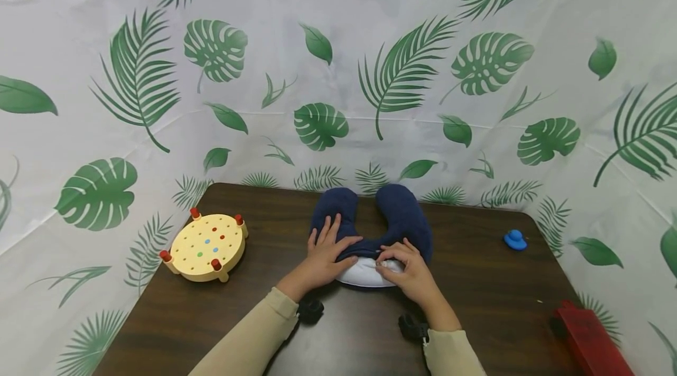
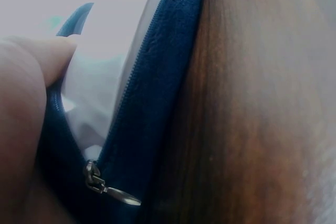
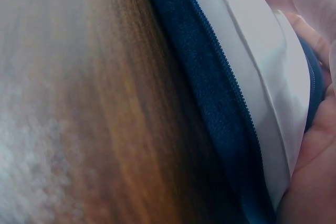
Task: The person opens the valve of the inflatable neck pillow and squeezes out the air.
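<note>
A navy U-shaped neck pillow (image 1: 404, 214) lies on the table with its curved end toward me. The cover's zipper (image 2: 137, 61) is undone there, baring the white inner cushion (image 1: 359, 273). Its metal zipper pull (image 2: 122, 195) hangs at the left end of the opening. My left hand (image 1: 325, 255) rests on the pillow's left side, fingers spread, with the thumb at the cover's upper edge. At the right of the opening, my right hand (image 1: 409, 270) has thumb and forefinger bent together, pinching at the white inner cushion; the exact grip is partly hidden.
On the left of the dark wooden table (image 1: 465, 305) stands a round yellow pegboard (image 1: 211, 247) with red-tipped legs. A small blue hat-shaped object (image 1: 515, 239) lies at the right. A red object (image 1: 589, 335) sits at the right edge. Leaf-printed cloth (image 1: 338, 70) surrounds the table.
</note>
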Available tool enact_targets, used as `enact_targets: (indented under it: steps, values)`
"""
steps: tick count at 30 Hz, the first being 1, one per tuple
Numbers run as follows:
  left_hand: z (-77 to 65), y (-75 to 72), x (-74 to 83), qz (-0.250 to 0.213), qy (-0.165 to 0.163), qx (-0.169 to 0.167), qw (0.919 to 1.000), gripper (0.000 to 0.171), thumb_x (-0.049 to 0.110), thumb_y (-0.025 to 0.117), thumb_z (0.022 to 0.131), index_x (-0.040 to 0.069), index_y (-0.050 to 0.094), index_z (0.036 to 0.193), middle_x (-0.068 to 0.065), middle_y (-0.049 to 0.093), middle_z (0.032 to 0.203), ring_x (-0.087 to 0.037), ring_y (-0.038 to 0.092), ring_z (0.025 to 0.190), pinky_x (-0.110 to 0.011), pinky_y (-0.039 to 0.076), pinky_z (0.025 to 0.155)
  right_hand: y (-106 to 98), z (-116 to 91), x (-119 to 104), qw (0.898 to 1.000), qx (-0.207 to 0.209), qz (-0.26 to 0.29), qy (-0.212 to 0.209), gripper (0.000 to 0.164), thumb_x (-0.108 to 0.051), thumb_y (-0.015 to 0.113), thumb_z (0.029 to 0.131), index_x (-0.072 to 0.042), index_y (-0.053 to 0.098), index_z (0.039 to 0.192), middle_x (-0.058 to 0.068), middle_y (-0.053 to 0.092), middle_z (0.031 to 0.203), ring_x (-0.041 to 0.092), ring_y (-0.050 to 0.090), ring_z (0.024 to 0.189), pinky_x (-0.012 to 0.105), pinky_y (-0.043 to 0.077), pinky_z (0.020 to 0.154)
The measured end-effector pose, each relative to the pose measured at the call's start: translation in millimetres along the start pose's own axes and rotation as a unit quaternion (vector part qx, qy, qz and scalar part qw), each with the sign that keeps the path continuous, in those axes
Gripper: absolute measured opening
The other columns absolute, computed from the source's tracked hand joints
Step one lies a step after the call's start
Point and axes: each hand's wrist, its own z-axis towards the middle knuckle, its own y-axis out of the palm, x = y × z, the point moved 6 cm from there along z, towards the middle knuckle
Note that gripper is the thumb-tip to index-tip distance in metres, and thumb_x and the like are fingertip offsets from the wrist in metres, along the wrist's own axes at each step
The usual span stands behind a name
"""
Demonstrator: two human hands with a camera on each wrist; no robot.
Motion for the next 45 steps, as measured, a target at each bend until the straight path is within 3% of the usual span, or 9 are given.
enact_targets:
  steps: [9, 33, 45]
  values:
    - [-0.3, 1.4, -1.2, -0.001, 0.003, -0.002, 1.0, 0.054, 0.058, 0.054, 0.111, 0.039, 0.053, 0.161, -0.013, -0.004, 0.185, -0.04, -0.012, 0.171, -0.077, -0.004, 0.128, -0.4, -0.7, -1.5, 1.0, 0.002, 0.005, 0.0, 0.023, -0.012, 0.091, 0.088, -0.028, 0.079, 0.1, 0.0, 0.08, 0.11, 0.039, 0.071, 0.129, 0.076, 0.013, 0.128]
    - [1.3, 1.9, -2.8, 0.003, 0.0, -0.005, 1.0, 0.055, 0.058, 0.054, 0.11, 0.04, 0.052, 0.162, -0.012, -0.001, 0.186, -0.04, -0.008, 0.171, -0.076, -0.003, 0.129, 0.6, 0.1, 0.7, 1.0, -0.002, 0.006, 0.011, 0.02, -0.015, 0.091, 0.09, -0.028, 0.079, 0.099, -0.001, 0.081, 0.112, 0.038, 0.07, 0.131, 0.073, 0.011, 0.13]
    - [1.6, 0.6, -0.6, 0.008, 0.003, -0.001, 1.0, 0.054, 0.056, 0.056, 0.11, 0.039, 0.053, 0.161, -0.015, 0.011, 0.185, -0.04, 0.002, 0.172, -0.076, -0.001, 0.129, 0.5, 0.7, 1.6, 1.0, -0.001, 0.004, 0.008, 0.021, -0.014, 0.091, 0.089, -0.028, 0.079, 0.099, -0.001, 0.08, 0.111, 0.038, 0.07, 0.13, 0.074, 0.012, 0.129]
